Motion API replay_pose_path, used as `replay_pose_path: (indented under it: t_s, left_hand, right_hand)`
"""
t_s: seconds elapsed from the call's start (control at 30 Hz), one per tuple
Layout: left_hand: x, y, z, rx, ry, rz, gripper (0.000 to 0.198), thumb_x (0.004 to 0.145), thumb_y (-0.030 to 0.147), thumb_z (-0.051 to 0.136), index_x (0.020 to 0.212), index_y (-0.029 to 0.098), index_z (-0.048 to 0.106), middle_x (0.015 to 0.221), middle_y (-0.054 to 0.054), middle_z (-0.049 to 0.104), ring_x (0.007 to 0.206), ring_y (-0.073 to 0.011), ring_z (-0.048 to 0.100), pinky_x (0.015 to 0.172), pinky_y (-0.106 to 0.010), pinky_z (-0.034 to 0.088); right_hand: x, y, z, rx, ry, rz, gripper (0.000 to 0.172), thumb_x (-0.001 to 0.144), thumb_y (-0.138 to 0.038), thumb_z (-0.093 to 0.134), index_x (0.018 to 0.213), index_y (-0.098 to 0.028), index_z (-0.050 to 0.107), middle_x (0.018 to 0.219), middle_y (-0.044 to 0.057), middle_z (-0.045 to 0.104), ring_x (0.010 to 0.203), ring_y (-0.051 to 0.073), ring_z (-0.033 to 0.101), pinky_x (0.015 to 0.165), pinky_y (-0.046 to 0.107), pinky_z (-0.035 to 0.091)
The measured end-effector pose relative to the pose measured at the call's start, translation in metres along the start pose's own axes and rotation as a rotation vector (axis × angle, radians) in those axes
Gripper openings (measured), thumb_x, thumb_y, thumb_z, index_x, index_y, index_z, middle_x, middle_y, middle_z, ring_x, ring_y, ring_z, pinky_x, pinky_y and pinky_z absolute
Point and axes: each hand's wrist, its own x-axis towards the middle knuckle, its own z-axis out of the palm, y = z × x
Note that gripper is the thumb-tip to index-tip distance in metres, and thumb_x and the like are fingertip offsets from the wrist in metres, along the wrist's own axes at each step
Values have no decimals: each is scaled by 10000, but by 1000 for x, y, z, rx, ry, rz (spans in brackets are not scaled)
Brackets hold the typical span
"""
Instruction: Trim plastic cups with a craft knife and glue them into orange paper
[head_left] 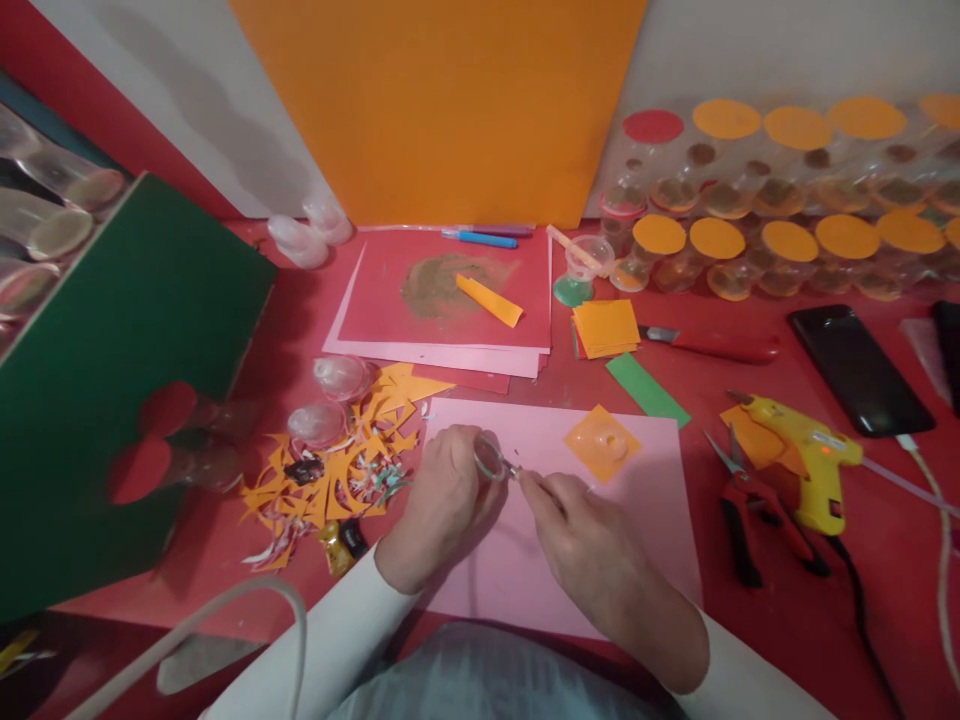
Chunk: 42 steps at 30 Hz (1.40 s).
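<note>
One view looks from the wearer's head, forward and down across the surface (289,315). It sits close: the torso (480,675) and both sleeves (322,635) enter along the bottom edge, and the hands (592,540) lie just below centre. The span runs from a green board (112,420) at left to a phone (859,370) at right, and back to an orange panel (450,110) cut by the top edge.

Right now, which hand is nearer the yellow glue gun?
Right. The right hand is to the left of the yellow glue gun; the left hand is farther left.
</note>
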Motion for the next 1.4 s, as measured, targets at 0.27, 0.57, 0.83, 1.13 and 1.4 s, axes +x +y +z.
replay_pose_path:
  t_s: [0.27, 0.57, 0.83, 1.13, 1.4]
  left_hand:
    - [-2, -1, 1, -23, -3, -20, 200, 867, 148, 563, 1033, 190, 462, 884, -63, 629, 769, -211, 621, 686, -336, 496]
    - [-1, 1, 2, -22, -5, -12, 180, 857, 137, 559, 996, 201, 464, 877, -61, 626, 770, -218, 616, 673, -333, 487]
    - [-1, -1, 4, 23, 13, 4, 173, 860, 152, 544, 1017, 194, 482, 872, -67, 627, 773, -233, 627, 657, -344, 478]
    - [-3, 1, 3, 24, 3, -13, 173, 875, 152, 548, 1025, 186, 469, 882, -72, 621, 769, -219, 615, 680, -342, 505]
    - [3, 6, -8, -17, 27, -27, 249, 864, 130, 562, 1081, 195, 458, 924, -61, 613, 826, -219, 627, 717, -340, 518]
  right_hand:
    - [8, 11, -16, 171, -149, 98, 351, 878, -48, 525, 1150, -189, 697, 846, 41, 699, 687, 146, 653, 596, 235, 485]
    - [14, 11, -22, 170, -155, 80, 340, 862, -34, 524, 1098, -188, 715, 773, 20, 669, 631, 143, 618, 550, 244, 434]
    - [12, 5, -15, 61, -185, 54, 426, 819, 1, 553, 1183, -185, 675, 811, 37, 667, 635, 150, 612, 494, 254, 390]
    - [6, 3, -8, 20, -77, 70, 372, 856, -16, 530, 1162, -173, 672, 815, 40, 663, 663, 159, 619, 504, 253, 406]
    - [4, 14, -15, 227, -31, 133, 316, 957, -84, 460, 1150, -178, 692, 803, 27, 662, 660, 126, 625, 588, 227, 469]
